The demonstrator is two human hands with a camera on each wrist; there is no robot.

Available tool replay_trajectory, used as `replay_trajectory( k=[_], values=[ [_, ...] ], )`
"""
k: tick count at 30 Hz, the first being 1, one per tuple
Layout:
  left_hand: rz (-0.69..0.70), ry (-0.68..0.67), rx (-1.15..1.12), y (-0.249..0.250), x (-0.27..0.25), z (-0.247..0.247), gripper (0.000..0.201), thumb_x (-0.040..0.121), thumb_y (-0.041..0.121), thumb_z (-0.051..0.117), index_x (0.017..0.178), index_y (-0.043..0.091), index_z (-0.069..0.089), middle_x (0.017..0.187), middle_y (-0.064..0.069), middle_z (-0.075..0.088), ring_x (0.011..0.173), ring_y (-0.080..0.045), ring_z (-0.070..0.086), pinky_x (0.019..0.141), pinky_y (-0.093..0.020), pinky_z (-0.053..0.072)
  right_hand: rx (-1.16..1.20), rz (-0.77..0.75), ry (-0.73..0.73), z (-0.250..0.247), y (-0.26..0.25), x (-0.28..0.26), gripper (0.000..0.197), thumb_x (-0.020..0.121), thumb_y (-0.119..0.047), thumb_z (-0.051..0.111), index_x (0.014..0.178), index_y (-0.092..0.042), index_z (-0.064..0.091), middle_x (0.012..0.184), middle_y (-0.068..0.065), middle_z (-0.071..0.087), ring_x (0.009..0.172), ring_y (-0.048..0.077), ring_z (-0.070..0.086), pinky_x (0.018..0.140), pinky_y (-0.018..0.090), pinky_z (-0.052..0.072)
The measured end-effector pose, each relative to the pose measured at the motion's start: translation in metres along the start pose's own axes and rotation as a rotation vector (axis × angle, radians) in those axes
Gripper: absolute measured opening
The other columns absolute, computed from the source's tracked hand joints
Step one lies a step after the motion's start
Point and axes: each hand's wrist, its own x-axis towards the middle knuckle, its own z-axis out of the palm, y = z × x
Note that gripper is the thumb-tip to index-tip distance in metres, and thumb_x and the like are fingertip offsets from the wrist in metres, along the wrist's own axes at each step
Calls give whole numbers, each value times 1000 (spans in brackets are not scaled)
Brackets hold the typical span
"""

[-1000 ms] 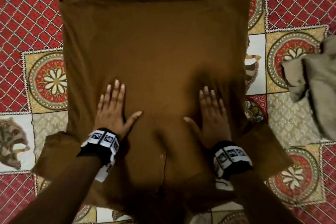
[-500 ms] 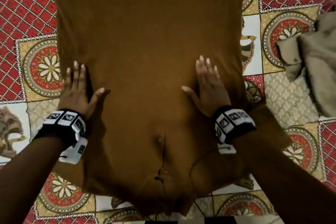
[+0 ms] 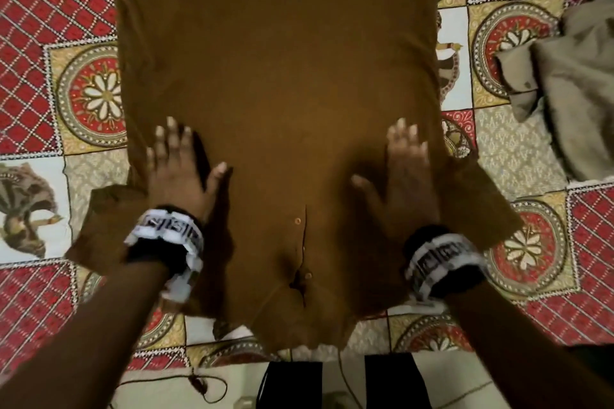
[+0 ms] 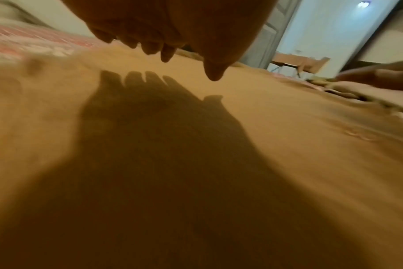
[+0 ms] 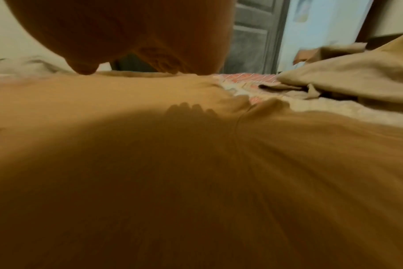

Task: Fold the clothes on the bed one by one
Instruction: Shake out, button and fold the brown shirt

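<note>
Brown cotton button-placket shirt spread flat on patterned red-gold bedsheet, short sleeves out sideways. Left hand, right hand: fingers straight, palms down over fabric, holding nothing.

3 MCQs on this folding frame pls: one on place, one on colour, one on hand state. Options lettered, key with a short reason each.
1. Where does the beige garment lie relative to the brown shirt?
A. On top of it
B. To its right, apart from it
C. To its left, touching it

2. What colour is the shirt under the hands?
A. Brown
B. Blue
C. White

3. How are the two hands set?
A. Both pinch a sleeve
B. One grips the collar, one hangs off the bed
C. Both lie over the shirt with fingers straight

Key:
1 B: the beige garment sits on the bedsheet at the right, with patterned sheet showing between it and the brown shirt.
2 A: the cloth is brown all over.
3 C: the left hand and the right hand are spread, fingers extended, holding nothing.
</note>
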Motion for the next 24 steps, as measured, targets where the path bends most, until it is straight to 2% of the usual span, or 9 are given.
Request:
replay_trajectory(
  k=[2, 5, 8, 10, 12, 15, 17, 21, 24],
  values=[
    [138, -60, -51, 35, -56, 21, 76, 97, 56, 31, 156, 9, 22, 167, -12, 4, 153, -31, 1, 123, -50, 10, -2, -141, -125, 33, -26, -54, 84, 102, -58, 42, 161, -6, 11, 169, 10, 2, 157, 25, -3, 127, 50, 8],
    [215, -144, -97, 70, -117, 58, 68, 100, 50, 28, 159, 16, 17, 167, -2, 1, 154, -21, -2, 123, -49, 15, -6, -154, -140, 72, -33, -94, 78, 103, -53, 44, 161, -8, 17, 170, 6, 7, 157, 21, 1, 124, 50, 19],
    [95, -122, -129, 62, -136, 76, 70, 99, 55, 30, 159, 23, 13, 167, 6, -1, 154, -14, -3, 124, -42, 9, -41, -44, -74, 81, -9, -98, 85, 100, -61, 42, 161, -9, 14, 170, 5, 5, 157, 20, 2, 127, 45, 9],
    [34, -75, -134, 50, -141, 81, 75, 97, 58, 35, 159, 22, 14, 167, 6, 2, 154, -13, -1, 122, -39, 6, -69, 124, -13, 75, 16, -105, 90, 99, -66, 39, 162, -9, 9, 170, 6, 2, 157, 21, 0, 127, 43, 4],
    [-62, -45, -140, 38, -151, 81, 77, 96, 61, 34, 159, 21, 15, 167, 5, 3, 154, -14, 1, 122, -41, 9, -87, 264, 40, 69, 41, -118, 91, 99, -68, 36, 161, -8, 8, 170, 10, 5, 157, 24, 3, 127, 46, 9],
    [-183, -35, -156, 12, -182, 79, 80, 96, 66, 26, 159, 19, 13, 167, 3, 2, 154, -18, 5, 122, -49, 16, -47, 329, 71, 58, 56, -132, 92, 99, -66, 36, 160, -3, 9, 168, 16, 8, 157, 28, 5, 124, 53, 15],
    [-182, -59, -137, -5, -208, 81, 82, 96, 68, 22, 159, 17, 11, 167, 2, 0, 154, -19, 4, 121, -51, 17, -43, 266, 100, 54, 46, -137, 91, 100, -62, 41, 159, 1, 11, 168, 19, 8, 156, 30, 4, 125, 53, 13],
    [-181, 7, -103, -4, -220, 86, 85, 96, 67, 25, 159, 11, 11, 167, -7, 3, 154, -24, 2, 123, -49, 12, 40, -125, 71, 64, -7, -151, 83, 100, -51, 50, 157, 2, 21, 167, 19, 14, 156, 31, 7, 127, 49, 10],
    [-174, 76, -114, 1, -223, 94, 82, 97, 62, 31, 159, 11, 13, 167, -8, 4, 154, -25, 1, 124, -46, 8, 52, -187, -10, 87, -21, -168, 81, 101, -51, 49, 158, 0, 21, 167, 17, 14, 156, 29, 7, 126, 49, 13]
  ],
)
